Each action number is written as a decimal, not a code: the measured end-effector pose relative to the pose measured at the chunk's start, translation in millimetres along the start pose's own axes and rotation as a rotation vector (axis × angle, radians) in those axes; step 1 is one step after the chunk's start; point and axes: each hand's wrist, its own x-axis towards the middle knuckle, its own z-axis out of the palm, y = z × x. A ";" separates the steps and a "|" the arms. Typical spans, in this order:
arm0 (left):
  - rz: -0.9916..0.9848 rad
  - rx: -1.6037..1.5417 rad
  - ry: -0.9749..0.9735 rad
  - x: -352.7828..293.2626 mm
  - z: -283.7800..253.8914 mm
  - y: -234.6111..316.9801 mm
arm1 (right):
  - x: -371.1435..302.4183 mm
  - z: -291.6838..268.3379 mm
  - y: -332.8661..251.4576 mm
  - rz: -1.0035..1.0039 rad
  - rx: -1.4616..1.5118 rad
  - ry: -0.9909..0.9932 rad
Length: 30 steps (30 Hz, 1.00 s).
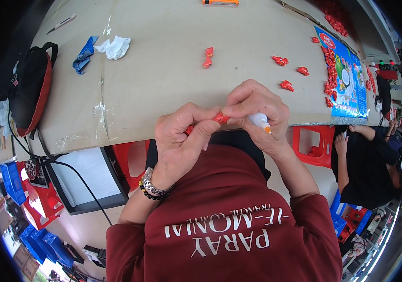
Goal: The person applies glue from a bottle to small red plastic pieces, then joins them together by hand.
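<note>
Just past the table's near edge, both hands meet over a small glossy red piece. My left hand pinches it between thumb and fingers. A second bit of red shows among the fingers of that hand, mostly hidden. From the other side, my right hand has its fingertips closed on the same piece. A small white squeeze bottle with an orange tip is also tucked in my right hand, the tip pointing toward me. Farther off lie a pair of red pieces and several loose ones.
The brown-covered table carries a blue printed sheet with rows of red pieces, an orange marker-like object, crumpled tissue, a blue scrap, a pen and a black-and-red bag. Another person sits at right.
</note>
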 end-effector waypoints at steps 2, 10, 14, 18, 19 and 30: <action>0.000 0.011 0.002 0.6 -0.2 -0.1 | 0.0 0.3 0.8 0.016 0.016 0.000; -0.020 0.020 -0.005 1.8 0.0 1.4 | -1.2 -0.2 3.3 0.051 0.023 0.001; -0.018 0.024 -0.003 2.5 -0.3 0.9 | 0.0 0.0 2.6 0.063 0.014 0.000; -0.013 0.016 0.000 3.0 -0.1 0.8 | 0.5 0.6 2.9 0.066 0.014 0.003; -0.013 0.016 0.000 3.2 -0.2 1.0 | 0.8 0.4 3.4 0.063 0.020 0.002; -0.039 0.022 0.011 5.7 -0.3 1.4 | 2.6 1.0 4.9 0.085 0.044 0.012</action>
